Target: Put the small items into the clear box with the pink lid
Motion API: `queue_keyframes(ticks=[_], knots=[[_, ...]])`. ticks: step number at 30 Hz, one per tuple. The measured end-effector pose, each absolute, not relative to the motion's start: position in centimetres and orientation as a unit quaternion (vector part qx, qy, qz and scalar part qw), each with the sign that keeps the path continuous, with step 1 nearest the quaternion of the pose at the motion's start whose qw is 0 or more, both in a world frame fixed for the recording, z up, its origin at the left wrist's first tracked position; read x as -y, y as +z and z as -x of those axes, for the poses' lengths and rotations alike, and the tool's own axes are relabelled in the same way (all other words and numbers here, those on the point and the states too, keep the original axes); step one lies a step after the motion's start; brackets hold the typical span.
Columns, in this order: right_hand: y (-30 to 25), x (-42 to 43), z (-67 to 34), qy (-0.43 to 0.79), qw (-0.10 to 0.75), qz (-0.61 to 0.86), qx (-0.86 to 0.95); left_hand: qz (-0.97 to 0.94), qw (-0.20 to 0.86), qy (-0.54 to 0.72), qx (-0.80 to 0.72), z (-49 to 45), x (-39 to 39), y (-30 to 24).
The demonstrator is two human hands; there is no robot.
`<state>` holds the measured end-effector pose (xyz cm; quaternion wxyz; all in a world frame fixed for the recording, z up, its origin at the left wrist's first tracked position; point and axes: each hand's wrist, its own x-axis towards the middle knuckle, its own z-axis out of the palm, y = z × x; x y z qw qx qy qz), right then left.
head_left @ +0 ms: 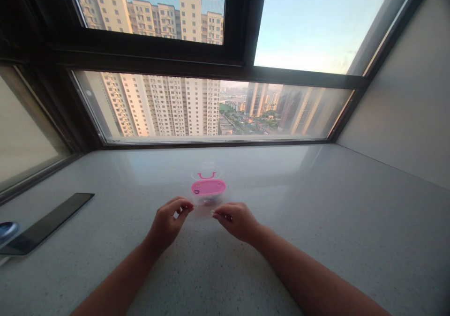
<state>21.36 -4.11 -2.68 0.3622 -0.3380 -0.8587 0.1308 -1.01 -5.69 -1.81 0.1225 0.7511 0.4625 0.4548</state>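
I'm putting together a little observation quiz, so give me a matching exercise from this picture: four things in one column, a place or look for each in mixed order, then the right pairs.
Things
1. Left hand
2. Oval plastic box
3. Right hand
4. Tablet-like slab

Place or look
A. Fingertips near the box's front right
B. Dark and flat, at the far left of the window ledge
C. Fingertips near the box's front left
D. Pink on top, with see-through sides

Right pairs: 1-C, 2-D, 3-A, 4-B
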Motion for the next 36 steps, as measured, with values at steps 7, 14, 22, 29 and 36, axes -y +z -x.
queue_keyframes(ticks=[7, 14, 22, 29, 36], knots=[[-2.54, 4.20, -21.36, 0.134, 0.368, 0.340, 0.855, -0.737, 0.113, 0.461, -0.481, 1.03, 5.60, -1.80], [-2.47, 4.23, -21.39, 0.133, 0.372, 0.347, 0.851, -0.731, 0.112, 0.466, -0.485, 1.12, 5.59, -1.72], [-2.37, 4.18, -21.35, 0.132, 0.384, 0.345, 0.846, -0.729, 0.101, 0.470, -0.488, 1.12, 5.65, -1.61], [-2.54, 4.13, -21.34, 0.121, 0.393, 0.344, 0.844, -0.728, 0.098, 0.470, -0.489, 1.12, 5.72, -1.53], [-2.32, 4.28, -21.35, 0.118, 0.411, 0.346, 0.835, -0.725, 0.079, 0.476, -0.491, 1.06, 5.74, -1.45]])
